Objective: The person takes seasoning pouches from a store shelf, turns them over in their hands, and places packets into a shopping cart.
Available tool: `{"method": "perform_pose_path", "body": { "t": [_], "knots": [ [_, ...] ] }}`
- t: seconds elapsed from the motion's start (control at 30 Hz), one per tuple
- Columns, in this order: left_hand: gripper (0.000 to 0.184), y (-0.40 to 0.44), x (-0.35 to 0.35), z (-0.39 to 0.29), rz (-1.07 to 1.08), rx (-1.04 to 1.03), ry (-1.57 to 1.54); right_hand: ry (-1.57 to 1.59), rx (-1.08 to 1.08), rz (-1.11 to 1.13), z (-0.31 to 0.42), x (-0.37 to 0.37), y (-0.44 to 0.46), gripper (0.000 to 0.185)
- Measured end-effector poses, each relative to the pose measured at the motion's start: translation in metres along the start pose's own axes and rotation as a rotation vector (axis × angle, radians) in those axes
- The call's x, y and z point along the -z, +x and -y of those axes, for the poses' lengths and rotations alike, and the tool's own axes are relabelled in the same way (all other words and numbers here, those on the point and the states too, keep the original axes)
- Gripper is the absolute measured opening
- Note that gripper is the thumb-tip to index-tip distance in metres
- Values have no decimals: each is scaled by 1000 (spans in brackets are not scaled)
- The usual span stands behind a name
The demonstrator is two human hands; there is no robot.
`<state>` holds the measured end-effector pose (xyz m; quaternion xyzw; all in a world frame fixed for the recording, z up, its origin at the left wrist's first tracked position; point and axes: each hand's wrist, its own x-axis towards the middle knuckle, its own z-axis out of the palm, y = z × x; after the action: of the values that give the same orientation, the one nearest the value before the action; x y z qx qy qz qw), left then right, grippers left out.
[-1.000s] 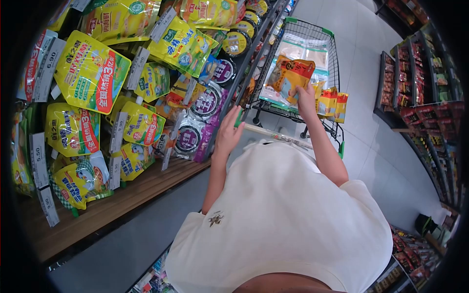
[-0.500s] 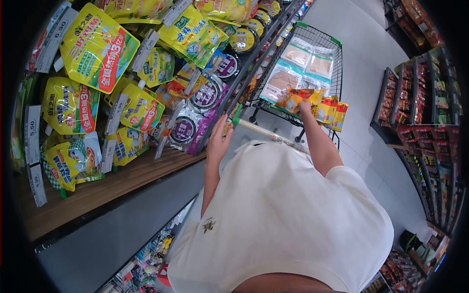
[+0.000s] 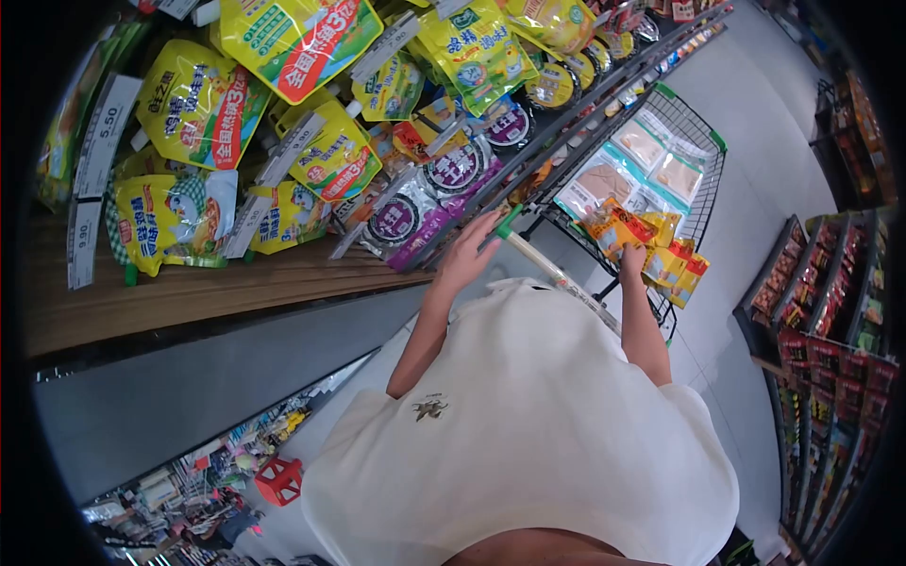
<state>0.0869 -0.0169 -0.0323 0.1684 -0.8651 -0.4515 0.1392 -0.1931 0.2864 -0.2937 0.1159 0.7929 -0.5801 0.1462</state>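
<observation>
My left hand [image 3: 468,253] is beside the green end of the cart handle [image 3: 557,274], its fingers stretched out and nothing in them. At the near end of the shopping cart [image 3: 714,189], my right hand [image 3: 633,257] has its fingers closed on an orange packet [image 3: 618,228]. More yellow-orange packets [image 3: 681,272] stand right beside that hand. Flat clear-and-white packs with green edges [image 3: 684,174] lie farther inside the cart.
A shelf [image 3: 179,300] on the left holds yellow seasoning pouches [image 3: 203,104] and purple-labelled packs [image 3: 392,219], with price tags [image 3: 104,137]. Racks of red packets [image 3: 835,363] stand on the right. A red object [image 3: 279,481] is at the lower left.
The orange packet has been lowered from above the cart to its near end, my right hand still on it. The view has shifted, so cart and shelf appear farther right.
</observation>
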Motion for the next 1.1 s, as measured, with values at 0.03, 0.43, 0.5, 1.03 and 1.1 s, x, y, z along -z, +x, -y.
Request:
{"method": "perform_pose_path", "body": {
  "t": [0.03,0.43,0.5,1.03,1.1],
  "knots": [
    [49,1,0,1,3,1,18,-122,80,-57,14,1,-12,39],
    [47,21,-1,17,26,38,14,-243,457,-141,86,-4,-109,56],
    [47,26,3,21,13,81,-11,-223,455,-136,89,-2,-112,54],
    [52,100,30,271,-757,481,-463,366,245,-56,132,41,-123,52],
    [44,111,40,270,-776,388,-555,454,220,-35,161,45,-138,50]
  ]
}}
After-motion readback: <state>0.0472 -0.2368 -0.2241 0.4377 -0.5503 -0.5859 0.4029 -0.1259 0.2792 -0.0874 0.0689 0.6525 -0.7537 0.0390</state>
